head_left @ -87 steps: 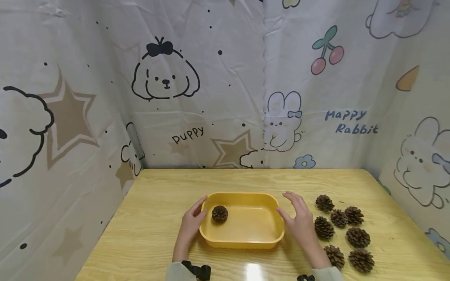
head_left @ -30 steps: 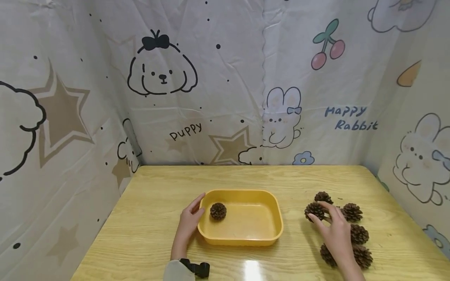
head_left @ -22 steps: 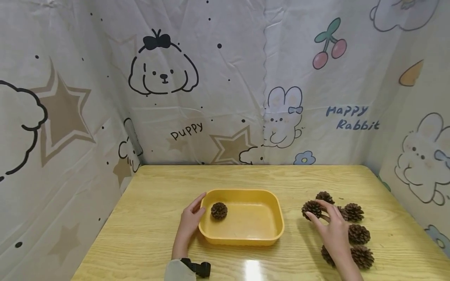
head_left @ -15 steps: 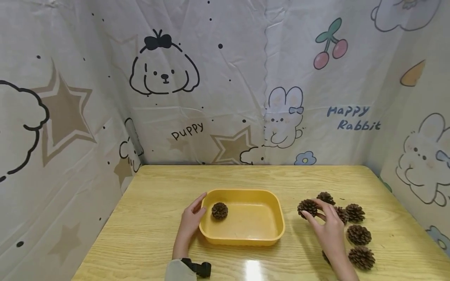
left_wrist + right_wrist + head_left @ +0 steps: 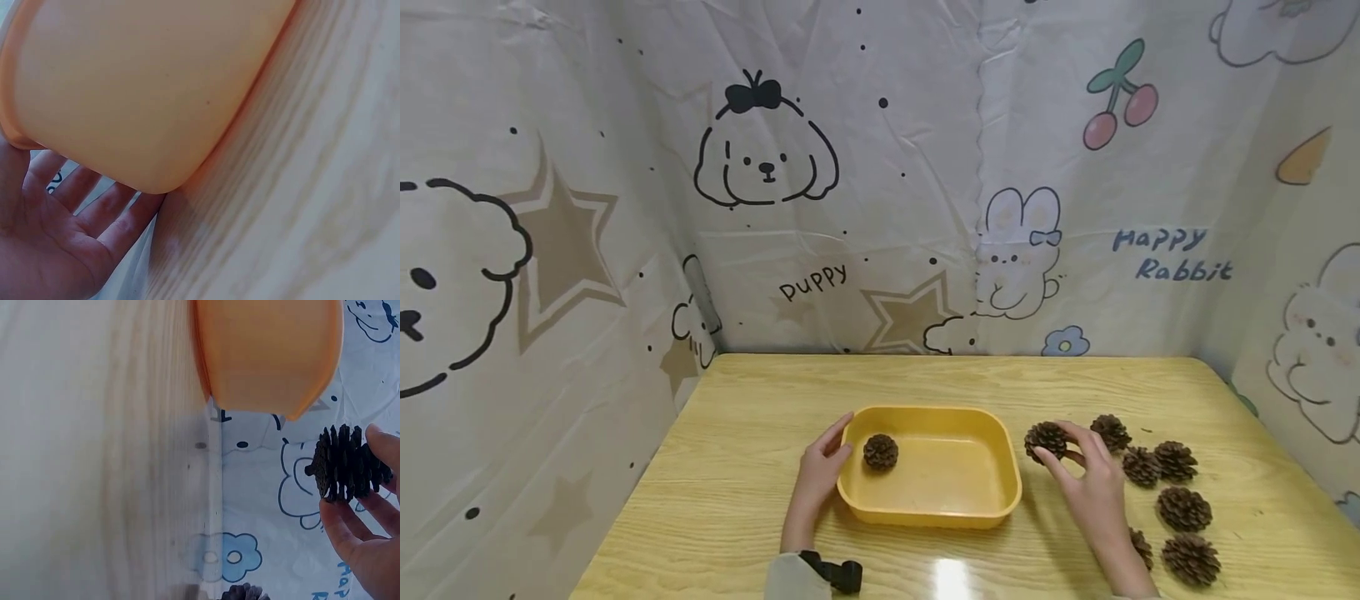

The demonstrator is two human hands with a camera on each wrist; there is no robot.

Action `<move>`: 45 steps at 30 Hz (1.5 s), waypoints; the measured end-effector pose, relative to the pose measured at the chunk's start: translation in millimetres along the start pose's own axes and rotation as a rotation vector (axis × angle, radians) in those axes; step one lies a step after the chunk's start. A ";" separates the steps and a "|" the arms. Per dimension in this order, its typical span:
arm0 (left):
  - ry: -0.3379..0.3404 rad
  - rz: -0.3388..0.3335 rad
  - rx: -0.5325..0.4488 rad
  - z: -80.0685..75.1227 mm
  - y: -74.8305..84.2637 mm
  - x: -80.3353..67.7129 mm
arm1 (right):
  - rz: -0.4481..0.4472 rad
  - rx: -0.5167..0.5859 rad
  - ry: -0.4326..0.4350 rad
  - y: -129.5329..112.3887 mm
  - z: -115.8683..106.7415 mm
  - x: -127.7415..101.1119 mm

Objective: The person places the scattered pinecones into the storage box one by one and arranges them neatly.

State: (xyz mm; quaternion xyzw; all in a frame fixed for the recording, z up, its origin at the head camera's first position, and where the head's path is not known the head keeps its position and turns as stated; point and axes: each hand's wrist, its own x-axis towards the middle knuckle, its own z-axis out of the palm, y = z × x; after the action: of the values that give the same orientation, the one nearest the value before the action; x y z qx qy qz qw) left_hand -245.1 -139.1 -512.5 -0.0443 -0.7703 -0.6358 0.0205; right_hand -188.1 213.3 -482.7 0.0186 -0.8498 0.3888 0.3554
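Item: pine cone (image 5: 1046, 438), brown, scales open; pinched between thumb and fingertips of the right hand (image 5: 1093, 487), lifted clear of the wooden surface (image 5: 737, 500) just beside the right end of the yellow tray (image 5: 992, 454). In the right wrist view the same cone (image 5: 345, 464) sits at the fingertips only, not seated in the palm. Left hand (image 5: 822, 468): fingers straight and spread, laid flat against the tray's left outer wall; nothing enclosed. Tray contents: one cone (image 5: 881, 451), near the left end. Loose stock: six further cones (image 5: 1183, 508) scattered on the surface to the right, one partly hidden behind the right wrist. Surround: printed cartoon backdrop (image 5: 880, 183) on three sides. Risk notes, as judgement: the light fingertip pinch on uneven, brittle scales could let the cone slip or shed; the right forearm passes close over the nearest loose cones and could knock them; the tray, steadied only by a flat palm, could slide if bumped from the right.
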 end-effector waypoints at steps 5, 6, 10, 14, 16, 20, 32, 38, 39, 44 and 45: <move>0.009 -0.002 -0.007 0.4 -2.1 0.1 | 0.000 0.015 -0.020 -5.2 6.9 -0.8; 0.010 -0.001 -0.010 0.6 -1.9 -0.2 | -0.003 0.014 -0.023 -6.4 8.1 -0.7; 0.003 -0.002 -0.017 0.9 0.0 -1.5 | -0.027 0.035 -0.029 -10.6 12.8 0.9; -0.002 -0.002 -0.016 0.5 2.5 -2.3 | -0.060 0.060 -0.032 -13.9 17.5 2.3; -0.004 0.003 -0.013 0.3 2.6 -1.7 | -0.072 0.069 -0.038 -15.7 20.1 3.2; -0.003 0.009 -0.011 -0.4 2.7 -0.8 | -0.099 0.087 -0.057 -20.4 26.4 5.0; -0.011 0.007 -0.008 -0.6 3.4 -2.5 | -0.162 0.102 -0.134 -33.8 47.6 1.9; -0.007 0.008 -0.007 -0.2 1.5 -1.2 | -0.169 0.102 -0.157 -39.6 53.9 3.0; -0.005 0.005 -0.009 -0.3 1.7 -1.3 | -0.169 0.102 -0.162 -40.8 54.9 3.3; 0.003 -0.002 -0.003 -0.2 1.6 -0.8 | -0.167 0.121 -0.201 -44.4 61.8 3.9; 0.004 -0.002 -0.003 -0.3 1.6 -0.8 | -0.164 0.126 -0.212 -44.9 63.4 4.1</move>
State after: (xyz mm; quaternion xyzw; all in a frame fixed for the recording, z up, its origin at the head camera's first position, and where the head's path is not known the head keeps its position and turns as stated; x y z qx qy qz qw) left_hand -244.1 -139.1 -511.0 -0.0420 -0.7694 -0.6370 0.0214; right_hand -214.7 140.3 -479.3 0.1510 -0.8522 0.4069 0.2923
